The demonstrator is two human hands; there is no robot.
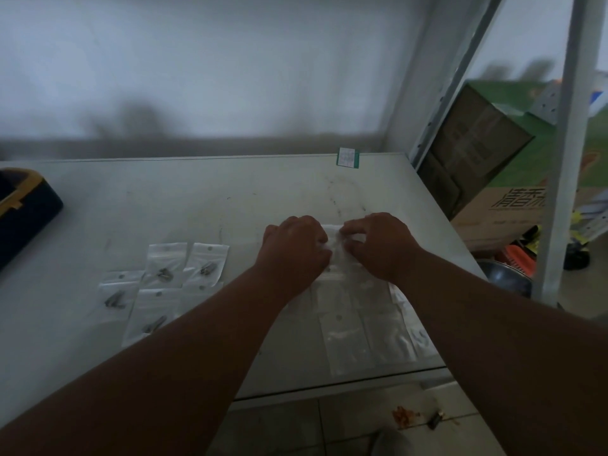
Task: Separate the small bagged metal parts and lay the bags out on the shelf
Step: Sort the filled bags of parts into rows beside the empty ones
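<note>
A joined sheet of small clear bags [355, 327] lies on the grey shelf [197, 205] at the front right. My left hand [294, 248] and my right hand [378, 245] both pinch the sheet's far edge [335, 235], fingers curled, close together. Several separated bags with metal parts lie to the left: one bag [164, 266], a second [207, 264], a third [116, 296] and one [151, 319] partly under my left forearm.
A black and yellow case [23, 212] sits at the shelf's left edge. A small green-edged label [348, 158] stands at the back edge. A shelf upright [566, 159] and cardboard boxes [487, 153] stand to the right. Tiled floor lies below the front edge.
</note>
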